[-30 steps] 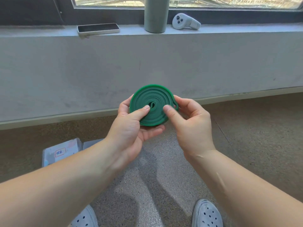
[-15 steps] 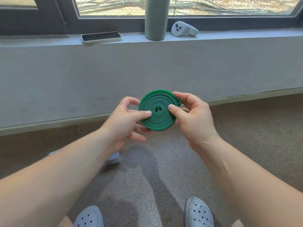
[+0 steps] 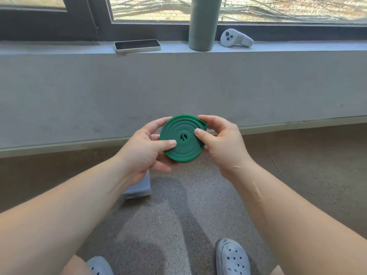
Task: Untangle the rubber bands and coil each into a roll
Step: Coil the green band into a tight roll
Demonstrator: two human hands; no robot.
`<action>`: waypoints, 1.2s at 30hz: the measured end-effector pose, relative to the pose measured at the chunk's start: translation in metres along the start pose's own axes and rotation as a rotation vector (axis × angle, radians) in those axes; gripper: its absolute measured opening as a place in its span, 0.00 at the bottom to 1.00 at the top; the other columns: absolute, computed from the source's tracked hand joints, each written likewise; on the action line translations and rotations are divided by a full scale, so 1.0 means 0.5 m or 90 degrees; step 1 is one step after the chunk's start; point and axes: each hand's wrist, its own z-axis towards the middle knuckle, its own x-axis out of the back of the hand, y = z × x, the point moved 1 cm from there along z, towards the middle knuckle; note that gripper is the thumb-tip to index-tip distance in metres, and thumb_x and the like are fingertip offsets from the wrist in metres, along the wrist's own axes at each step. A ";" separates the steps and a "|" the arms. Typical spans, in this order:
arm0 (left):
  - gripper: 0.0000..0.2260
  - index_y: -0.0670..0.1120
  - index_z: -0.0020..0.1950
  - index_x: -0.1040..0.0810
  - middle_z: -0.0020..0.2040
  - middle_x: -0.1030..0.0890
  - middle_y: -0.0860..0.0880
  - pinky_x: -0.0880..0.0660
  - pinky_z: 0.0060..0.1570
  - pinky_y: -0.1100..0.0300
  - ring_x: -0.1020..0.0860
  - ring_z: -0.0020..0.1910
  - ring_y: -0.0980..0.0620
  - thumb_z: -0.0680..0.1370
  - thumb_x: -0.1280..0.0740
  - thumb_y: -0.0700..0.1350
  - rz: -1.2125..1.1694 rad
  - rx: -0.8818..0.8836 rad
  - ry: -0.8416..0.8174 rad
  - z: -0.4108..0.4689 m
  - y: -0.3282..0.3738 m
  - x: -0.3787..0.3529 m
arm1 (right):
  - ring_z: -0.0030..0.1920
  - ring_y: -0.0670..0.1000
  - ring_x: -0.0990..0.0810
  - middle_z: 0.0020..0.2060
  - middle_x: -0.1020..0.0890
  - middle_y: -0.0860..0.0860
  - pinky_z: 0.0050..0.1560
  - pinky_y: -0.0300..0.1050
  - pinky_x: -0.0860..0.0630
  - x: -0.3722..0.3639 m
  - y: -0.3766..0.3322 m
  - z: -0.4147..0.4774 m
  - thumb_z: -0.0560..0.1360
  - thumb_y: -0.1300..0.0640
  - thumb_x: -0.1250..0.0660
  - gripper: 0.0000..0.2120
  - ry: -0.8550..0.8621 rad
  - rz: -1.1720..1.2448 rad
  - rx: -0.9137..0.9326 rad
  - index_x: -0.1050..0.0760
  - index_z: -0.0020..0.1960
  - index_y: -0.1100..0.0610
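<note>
One green band (image 3: 183, 138), wound into a flat coil, sits at centre frame, face toward the camera, pinched between two hands. Left hand (image 3: 145, 149) grips its left side, thumb pressed across the face, fingers behind. Right hand (image 3: 222, 141) grips the right side, thumb near the middle, fingers curled over the top edge. The tail end (image 3: 204, 124) pokes out at the coil's upper right, so the right hand is nearer and, I'd say, tucks it. Along the sill up top: one phone (image 3: 137, 45), one bottle (image 3: 202, 22), one controller (image 3: 236, 38). Lower down: one box (image 3: 139, 188), two shoes (image 3: 233, 257).
</note>
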 end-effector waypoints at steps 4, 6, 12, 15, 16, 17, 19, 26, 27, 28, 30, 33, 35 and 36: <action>0.22 0.60 0.67 0.27 0.48 0.14 0.42 0.20 0.35 0.48 0.17 0.35 0.39 0.80 0.33 0.36 0.106 0.090 -0.023 0.026 0.003 0.044 | 0.53 0.53 0.15 0.50 0.14 0.48 0.55 0.59 0.18 -0.055 0.036 0.004 0.69 0.57 0.28 0.12 0.023 -0.011 -0.035 0.19 0.51 0.46; 0.22 0.60 0.67 0.29 0.50 0.14 0.43 0.20 0.36 0.47 0.17 0.37 0.38 0.81 0.35 0.37 0.153 0.115 -0.028 0.038 0.005 0.069 | 0.52 0.53 0.15 0.49 0.14 0.48 0.54 0.61 0.18 -0.090 0.052 0.008 0.70 0.58 0.28 0.11 0.042 0.004 -0.059 0.19 0.50 0.46; 0.21 0.63 0.69 0.32 0.55 0.17 0.48 0.20 0.44 0.40 0.17 0.41 0.42 0.80 0.32 0.45 0.235 0.137 0.003 0.045 0.013 0.211 | 0.51 0.53 0.15 0.51 0.15 0.50 0.54 0.59 0.17 -0.240 0.068 0.054 0.74 0.63 0.28 0.12 0.010 0.040 -0.085 0.21 0.50 0.47; 0.25 0.63 0.72 0.34 0.55 0.18 0.47 0.19 0.39 0.46 0.15 0.42 0.42 0.79 0.30 0.48 0.247 0.167 0.052 0.048 -0.028 0.302 | 0.51 0.51 0.15 0.50 0.16 0.47 0.54 0.57 0.17 -0.320 0.088 0.083 0.74 0.63 0.29 0.12 -0.020 0.002 -0.086 0.22 0.49 0.46; 0.26 0.62 0.73 0.35 0.56 0.20 0.47 0.19 0.40 0.45 0.15 0.44 0.41 0.79 0.29 0.49 0.247 0.178 0.077 0.049 -0.050 0.335 | 0.51 0.51 0.15 0.49 0.17 0.46 0.55 0.56 0.17 -0.347 0.099 0.092 0.75 0.62 0.29 0.12 -0.030 -0.020 -0.084 0.22 0.49 0.45; 0.27 0.61 0.74 0.36 0.57 0.21 0.47 0.18 0.41 0.44 0.15 0.45 0.40 0.78 0.29 0.49 0.248 0.186 0.103 0.051 -0.075 0.368 | 0.51 0.50 0.16 0.48 0.17 0.45 0.55 0.55 0.18 -0.373 0.111 0.099 0.75 0.62 0.29 0.12 -0.041 -0.043 -0.085 0.22 0.49 0.46; 0.30 0.60 0.75 0.36 0.58 0.22 0.47 0.18 0.41 0.44 0.15 0.46 0.40 0.77 0.27 0.50 0.261 0.201 0.148 0.054 -0.130 0.428 | 0.50 0.49 0.16 0.45 0.18 0.43 0.55 0.50 0.18 -0.419 0.143 0.110 0.76 0.63 0.30 0.11 -0.063 -0.082 -0.100 0.21 0.52 0.49; 0.36 0.58 0.76 0.35 0.65 0.25 0.46 0.24 0.54 0.54 0.22 0.58 0.45 0.70 0.24 0.56 0.553 0.247 0.222 0.090 -0.327 0.602 | 0.52 0.51 0.19 0.47 0.20 0.46 0.58 0.48 0.21 -0.523 0.310 0.114 0.77 0.63 0.30 0.13 -0.111 -0.200 -0.184 0.21 0.60 0.54; 0.38 0.57 0.76 0.36 0.67 0.26 0.45 0.25 0.58 0.52 0.24 0.62 0.44 0.69 0.24 0.58 0.618 0.262 0.223 0.098 -0.352 0.622 | 0.53 0.51 0.19 0.48 0.19 0.47 0.59 0.50 0.21 -0.532 0.334 0.112 0.77 0.62 0.30 0.13 -0.117 -0.216 -0.199 0.21 0.60 0.54; 0.40 0.56 0.76 0.36 0.69 0.28 0.44 0.26 0.61 0.51 0.25 0.65 0.42 0.68 0.24 0.60 0.669 0.278 0.219 0.105 -0.378 0.639 | 0.54 0.52 0.19 0.50 0.19 0.48 0.60 0.51 0.21 -0.541 0.355 0.109 0.77 0.62 0.30 0.13 -0.123 -0.234 -0.210 0.21 0.60 0.53; 0.44 0.55 0.77 0.38 0.70 0.30 0.45 0.27 0.62 0.49 0.28 0.66 0.41 0.65 0.23 0.63 0.767 0.292 0.200 0.119 -0.426 0.662 | 0.55 0.52 0.19 0.51 0.19 0.48 0.60 0.50 0.21 -0.555 0.395 0.106 0.77 0.62 0.30 0.13 -0.133 -0.267 -0.221 0.21 0.60 0.53; 0.51 0.55 0.79 0.44 0.74 0.37 0.46 0.30 0.66 0.45 0.33 0.70 0.40 0.62 0.24 0.66 0.942 0.271 0.134 0.141 -0.497 0.679 | 0.54 0.51 0.20 0.51 0.20 0.47 0.55 0.46 0.21 -0.569 0.437 0.100 0.78 0.61 0.31 0.13 -0.143 -0.284 -0.255 0.21 0.61 0.52; 0.56 0.55 0.81 0.49 0.78 0.44 0.44 0.36 0.71 0.41 0.39 0.74 0.39 0.60 0.24 0.68 0.993 0.262 0.096 0.159 -0.539 0.683 | 0.53 0.50 0.20 0.50 0.21 0.46 0.58 0.49 0.20 -0.572 0.459 0.099 0.78 0.61 0.31 0.14 -0.156 -0.306 -0.261 0.22 0.62 0.52; 0.57 0.56 0.81 0.51 0.79 0.46 0.44 0.39 0.73 0.39 0.42 0.76 0.38 0.60 0.24 0.68 0.992 0.259 0.084 0.169 -0.554 0.684 | 0.53 0.50 0.21 0.50 0.21 0.46 0.59 0.49 0.21 -0.573 0.467 0.099 0.78 0.61 0.31 0.14 -0.165 -0.317 -0.259 0.22 0.63 0.52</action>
